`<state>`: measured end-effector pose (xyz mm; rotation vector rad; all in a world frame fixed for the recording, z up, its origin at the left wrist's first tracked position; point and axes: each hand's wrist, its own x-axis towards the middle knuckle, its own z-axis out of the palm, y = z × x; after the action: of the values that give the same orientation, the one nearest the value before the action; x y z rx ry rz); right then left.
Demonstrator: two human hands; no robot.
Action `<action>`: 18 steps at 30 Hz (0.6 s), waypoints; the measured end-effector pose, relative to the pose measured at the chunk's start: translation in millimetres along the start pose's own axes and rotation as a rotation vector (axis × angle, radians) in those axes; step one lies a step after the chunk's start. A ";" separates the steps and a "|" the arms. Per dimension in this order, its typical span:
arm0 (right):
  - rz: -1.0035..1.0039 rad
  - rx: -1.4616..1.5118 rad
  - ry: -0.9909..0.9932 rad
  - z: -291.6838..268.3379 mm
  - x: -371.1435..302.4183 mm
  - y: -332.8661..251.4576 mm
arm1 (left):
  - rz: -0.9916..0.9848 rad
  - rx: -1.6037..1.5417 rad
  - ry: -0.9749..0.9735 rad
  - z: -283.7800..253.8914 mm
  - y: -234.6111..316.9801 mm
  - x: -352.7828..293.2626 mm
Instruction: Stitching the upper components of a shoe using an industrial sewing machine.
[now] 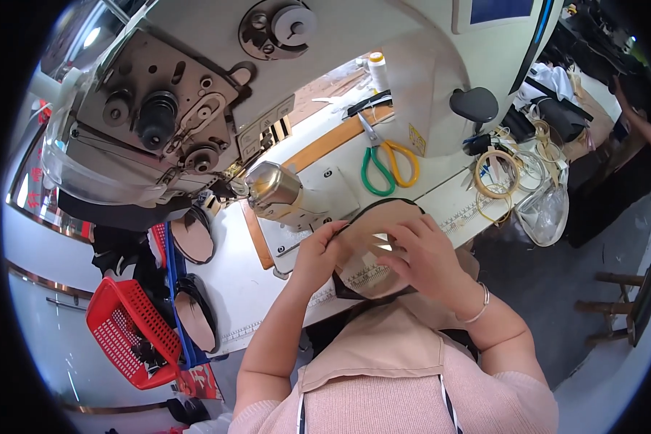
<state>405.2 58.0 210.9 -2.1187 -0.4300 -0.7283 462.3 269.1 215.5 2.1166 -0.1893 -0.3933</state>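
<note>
Left hand: the left hand is curled, fingertips pinched on the near-left edge of the tan oval piece, just in front of the sewing machine's brass-coloured post.
Right hand: the right hand lies over the top of the same piece, fingers bent and pressing down on it; a thin bangle sits at the wrist.
Piece held: tan, oval, dark-edged, with a pale printed patch near its lower end; it sits between the two hands, touching both, at the front edge of the white tabletop.
Long axis: it seems to run from the far right, under the right fingers, down toward the person's body; the right hand hides part of it, so the exact line is unclear.
Which hand is nearer: both are on it; the left hand is the one closer to the post, which lies up and to the left of its fingertips.
Direction to the machine: the post stands beyond the left hand, near it but apart from the piece.
Beyond the right hand: scissors with one green and one yellow handle lie further back on the tabletop, well apart.
Left of the left hand: similar tan pieces lie on a blue rack, and a red basket sits further out.
</note>
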 end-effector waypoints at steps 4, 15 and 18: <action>0.299 0.007 -0.382 16.2 15.7 5.6 | 0.078 -0.226 -0.070 5.8 -1.7 -8.9; -0.008 1.611 -0.060 -45.9 -9.8 -14.9 | -0.003 -0.866 0.145 -2.3 -34.3 -10.7; 0.063 1.696 -0.075 -71.5 -22.2 12.4 | 0.003 -1.570 -0.237 10.4 -48.1 -17.7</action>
<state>369.8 -7.9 223.9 -0.5345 -0.6619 -0.0492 441.2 292.2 173.5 0.5250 0.0158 -0.5289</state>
